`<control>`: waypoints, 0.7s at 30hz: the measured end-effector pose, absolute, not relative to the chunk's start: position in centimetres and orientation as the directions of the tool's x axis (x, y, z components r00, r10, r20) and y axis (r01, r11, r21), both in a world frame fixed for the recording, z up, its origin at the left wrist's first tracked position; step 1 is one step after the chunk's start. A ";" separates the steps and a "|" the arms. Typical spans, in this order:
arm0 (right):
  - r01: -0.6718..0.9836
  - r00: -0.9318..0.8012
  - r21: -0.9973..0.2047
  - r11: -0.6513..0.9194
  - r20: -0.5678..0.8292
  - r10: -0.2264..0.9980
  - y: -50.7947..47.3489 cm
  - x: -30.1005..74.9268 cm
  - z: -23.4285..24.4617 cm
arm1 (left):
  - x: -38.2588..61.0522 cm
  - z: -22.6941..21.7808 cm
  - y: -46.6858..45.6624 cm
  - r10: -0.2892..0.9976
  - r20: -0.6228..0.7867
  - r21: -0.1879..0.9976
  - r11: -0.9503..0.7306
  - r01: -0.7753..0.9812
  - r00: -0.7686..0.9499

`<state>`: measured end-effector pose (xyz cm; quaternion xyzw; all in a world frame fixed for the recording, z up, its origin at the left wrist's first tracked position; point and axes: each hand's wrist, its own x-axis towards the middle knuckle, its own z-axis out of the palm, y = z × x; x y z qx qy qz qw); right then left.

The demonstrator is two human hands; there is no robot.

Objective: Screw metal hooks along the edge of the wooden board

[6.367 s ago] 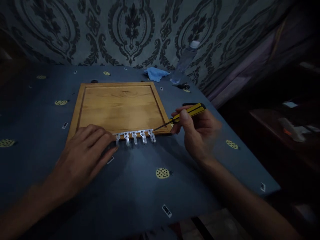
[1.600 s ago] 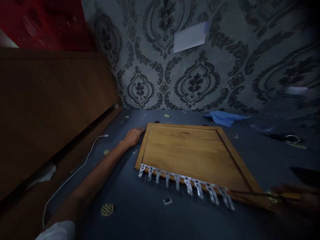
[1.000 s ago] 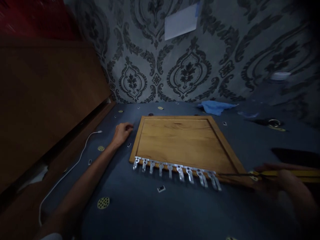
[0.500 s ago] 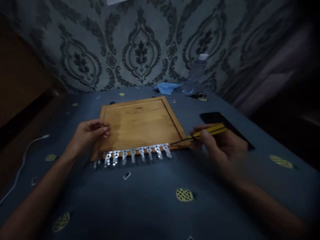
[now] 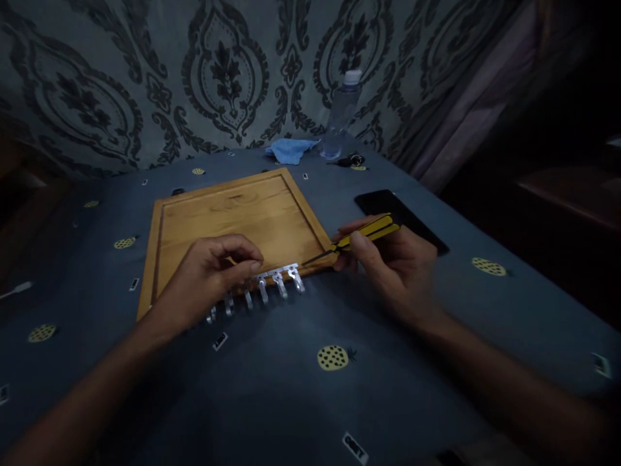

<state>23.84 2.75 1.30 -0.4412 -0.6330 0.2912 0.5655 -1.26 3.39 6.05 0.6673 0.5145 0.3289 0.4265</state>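
Observation:
My left hand (image 5: 213, 275) hovers over the front part of a wooden board with a raised rim (image 5: 223, 226). Its thumb and index finger are pinched together beside a metal strip with several hanging clip-like tabs (image 5: 277, 279); anything between the fingertips is too small to make out. The strip lies along the board's front edge, its left part partly hidden by that hand. In my right hand (image 5: 395, 262) are yellow-handled needle-nose pliers (image 5: 366, 233). Their thin dark tip points left, close to the strip's right end, and I cannot tell whether it touches.
A black phone-like slab (image 5: 407, 217) lies beyond my right hand. At the back are a blue cloth (image 5: 291, 151), a clear bottle with a white cap (image 5: 342, 116) and a small dark object (image 5: 350, 160). A white cable end (image 5: 17, 289) lies at the left.
My left hand has moved right, from the board's left side to near the strip's middle. The pliers still point at the strip's right end. The whole view has shifted.

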 end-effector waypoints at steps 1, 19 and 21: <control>0.236 0.027 -0.862 0.448 0.467 0.884 2.7 23.8 1.3 | -0.6 6.0 3.6 0.961 0.008 0.907 -0.124 0.403 0.278; 0.399 -0.111 -0.753 0.523 0.527 0.843 2.1 24.5 2.0 | 2.2 3.7 4.6 0.902 -0.009 0.775 -0.266 0.573 0.431; 0.391 -0.117 -0.751 0.533 0.533 0.838 2.0 24.6 2.0 | 2.2 3.6 4.8 0.899 -0.011 0.767 -0.274 0.581 0.438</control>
